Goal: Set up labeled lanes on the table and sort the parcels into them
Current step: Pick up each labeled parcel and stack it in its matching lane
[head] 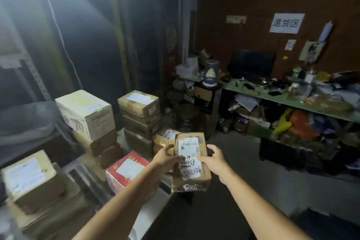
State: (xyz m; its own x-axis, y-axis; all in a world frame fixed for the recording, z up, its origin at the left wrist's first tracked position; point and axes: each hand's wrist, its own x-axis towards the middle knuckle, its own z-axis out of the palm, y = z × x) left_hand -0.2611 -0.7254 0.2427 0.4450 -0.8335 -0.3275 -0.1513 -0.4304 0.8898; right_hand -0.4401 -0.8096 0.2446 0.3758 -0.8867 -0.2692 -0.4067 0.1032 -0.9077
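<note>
While we stand in the dim room, we hold one small brown parcel [202,173] out in front of us at the middle of the head view, above the dark floor [243,161] and not resting on anything. Our left hand [165,159] grips its left edge, fingers curled round behind it and the thumb lying on the front. Our right hand [212,159] grips the right edge the same way, with its thumb pressed onto the white shipping label [190,148]. The label faces up at us and carries a barcode, with dark handwriting below it; the parcel's cardboard is creased and a little crushed at the near end.

Just beyond the parcel and partly hidden by it sits a parcel wrapped in yellow tape [162,141]. To the left stand other boxes: a red box [116,175] with a white label near our left forearm, a stack of brown boxes [139,115] behind it, a tall pale box [85,113] on top of more brown ones, and a labelled box [29,177] at the lower left.

On the right, well apart from the parcel, a green bench [272,96] runs along the wall, crowded with small items and a dark monitor [251,64]. Above it a white paper sign [285,23] with handwritten characters hangs on the brown wall.
</note>
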